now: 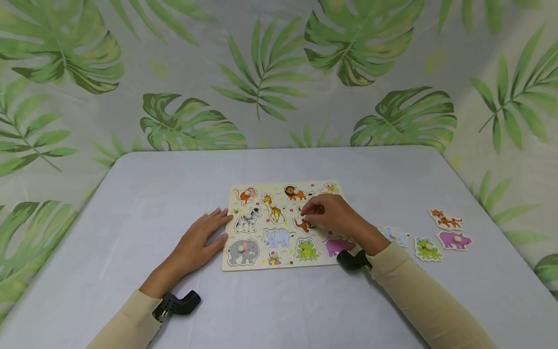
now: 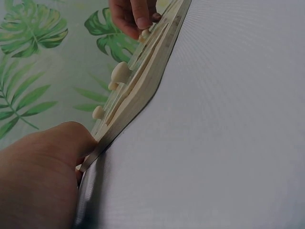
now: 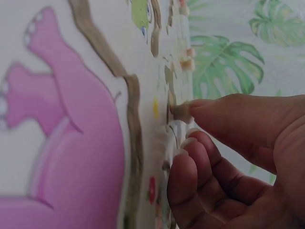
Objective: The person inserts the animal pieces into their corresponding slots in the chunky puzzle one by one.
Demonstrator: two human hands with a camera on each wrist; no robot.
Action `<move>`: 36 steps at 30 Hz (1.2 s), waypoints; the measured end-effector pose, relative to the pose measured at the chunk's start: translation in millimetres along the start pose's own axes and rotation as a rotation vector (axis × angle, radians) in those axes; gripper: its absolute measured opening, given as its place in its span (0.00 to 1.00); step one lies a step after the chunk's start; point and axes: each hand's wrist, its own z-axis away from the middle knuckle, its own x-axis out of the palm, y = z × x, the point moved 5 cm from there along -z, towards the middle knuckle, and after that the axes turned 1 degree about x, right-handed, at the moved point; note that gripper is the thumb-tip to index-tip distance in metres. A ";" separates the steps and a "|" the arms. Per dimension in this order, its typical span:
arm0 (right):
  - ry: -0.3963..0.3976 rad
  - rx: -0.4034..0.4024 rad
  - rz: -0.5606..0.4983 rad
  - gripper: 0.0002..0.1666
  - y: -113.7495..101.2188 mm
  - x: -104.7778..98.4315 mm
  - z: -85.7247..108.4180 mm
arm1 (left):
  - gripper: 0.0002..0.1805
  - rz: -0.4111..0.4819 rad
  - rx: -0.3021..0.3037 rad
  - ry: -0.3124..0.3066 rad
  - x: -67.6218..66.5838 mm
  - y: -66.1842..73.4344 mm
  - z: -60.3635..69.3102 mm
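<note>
A wooden animal puzzle board (image 1: 285, 257) lies on the table. My left hand (image 1: 198, 242) rests at its left edge, fingers stretched out and touching the board; the left wrist view shows this hand (image 2: 47, 167) against the board's corner. Over the middle right of the board, my right hand (image 1: 333, 215) pinches the small knob (image 3: 181, 113) of a brown animal piece (image 1: 303, 224), which the fingers partly cover. That piece lies at its picture spot; whether it sits fully down I cannot tell. Knobbed elephant (image 1: 244, 253), giraffe (image 1: 273, 209), lion (image 1: 296, 193) and monkey (image 1: 247, 195) pieces are on the board.
Right of the board lie loose pieces: a light blue animal (image 1: 394, 236) partly behind the right forearm, a green frog (image 1: 428, 249), a purple hippo (image 1: 454, 240) and an orange tiger (image 1: 445, 219). A leaf-patterned cloth (image 1: 279, 72) hangs behind the white table (image 1: 174, 184).
</note>
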 end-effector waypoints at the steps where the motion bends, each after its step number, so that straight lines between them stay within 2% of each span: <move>1: 0.004 -0.004 0.003 0.06 -0.1 -1.0 0.5 | 0.27 0.001 0.000 -0.001 0.2 0.0 0.3; 15: 0.098 -0.077 -0.001 0.08 -4.9 -26.7 3.2 | 0.27 -0.005 0.004 0.004 -2.8 1.2 -0.2; 23: 0.135 -0.027 0.019 0.09 -2.0 -39.9 4.1 | 0.27 0.009 0.009 0.013 0.0 -0.8 -1.5; 28: 0.151 0.007 0.029 0.09 4.4 -47.8 12.5 | 0.26 0.007 0.018 0.015 4.0 -1.5 -1.4; 36: 0.191 0.022 0.071 0.08 17.4 -59.5 26.2 | 0.27 0.006 0.007 0.014 0.8 0.5 0.3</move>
